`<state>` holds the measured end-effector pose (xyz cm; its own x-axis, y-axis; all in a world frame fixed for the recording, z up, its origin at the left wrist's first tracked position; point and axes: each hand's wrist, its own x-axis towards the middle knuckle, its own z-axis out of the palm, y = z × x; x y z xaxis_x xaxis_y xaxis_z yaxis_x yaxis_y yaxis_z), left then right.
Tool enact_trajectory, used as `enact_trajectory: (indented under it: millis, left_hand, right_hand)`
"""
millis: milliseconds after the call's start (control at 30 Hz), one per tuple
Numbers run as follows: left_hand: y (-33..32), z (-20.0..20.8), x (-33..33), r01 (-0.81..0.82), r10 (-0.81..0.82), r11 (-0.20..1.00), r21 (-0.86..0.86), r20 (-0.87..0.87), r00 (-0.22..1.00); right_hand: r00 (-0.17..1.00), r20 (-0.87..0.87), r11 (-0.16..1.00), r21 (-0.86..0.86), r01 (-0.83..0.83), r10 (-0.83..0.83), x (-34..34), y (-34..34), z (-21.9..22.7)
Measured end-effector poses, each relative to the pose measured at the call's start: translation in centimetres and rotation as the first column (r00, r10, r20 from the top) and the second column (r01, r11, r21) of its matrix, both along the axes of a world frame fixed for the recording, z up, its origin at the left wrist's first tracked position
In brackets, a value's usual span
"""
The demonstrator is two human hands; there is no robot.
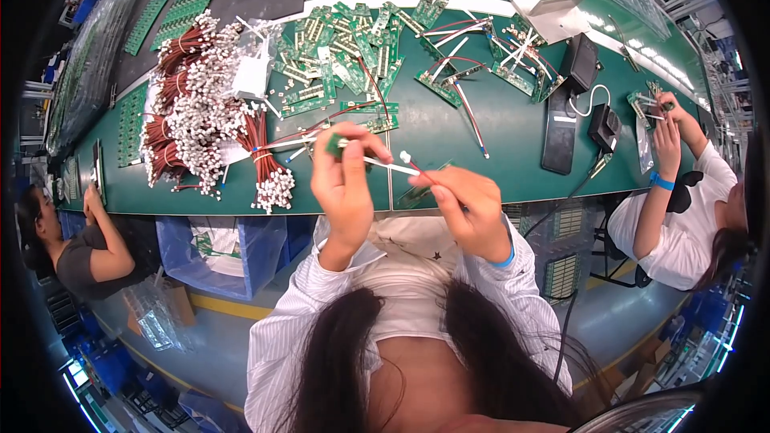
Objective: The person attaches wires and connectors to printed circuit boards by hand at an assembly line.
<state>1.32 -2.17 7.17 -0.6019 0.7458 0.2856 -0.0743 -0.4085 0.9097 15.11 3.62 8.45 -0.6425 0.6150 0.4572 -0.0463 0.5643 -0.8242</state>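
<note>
Above the green table (449, 144) edge, the left hand (343, 184) pinches a small green circuit board (334, 146). The right hand (465, 204) grips a red-and-white wire (393, 165) whose white plug (405, 157) should probably meet the board squarely, held steady.

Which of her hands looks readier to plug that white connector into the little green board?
Probably the right hand: it pinches the red wire just behind the white connector, whose tip points toward the board. The left hand only holds the board.
</note>
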Motion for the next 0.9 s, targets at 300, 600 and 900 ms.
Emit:
enact_trajectory:
  millis: [300,600,900]
  left_hand:
    - [-0.1,0.2,0.2,0.094,-0.189,0.877,-0.471,-0.159,0.969]
    - [0.0,-0.2,-0.1,0.227,-0.229,0.864,-0.449,0.049,0.972]
    - [0.4,-1.3,-0.2,-0.046,-0.168,0.913,-0.405,-0.475,0.864]
  right_hand:
    - [0.903,0.180,0.730,0.658,0.184,-0.390,-0.4,1.0,-0.8]
    - [0.889,0.233,0.651,0.754,0.091,-0.394,-0.1,1.2,-1.9]
    - [0.888,0.205,0.594,0.799,0.090,-0.411,0.0,1.3,-1.8]
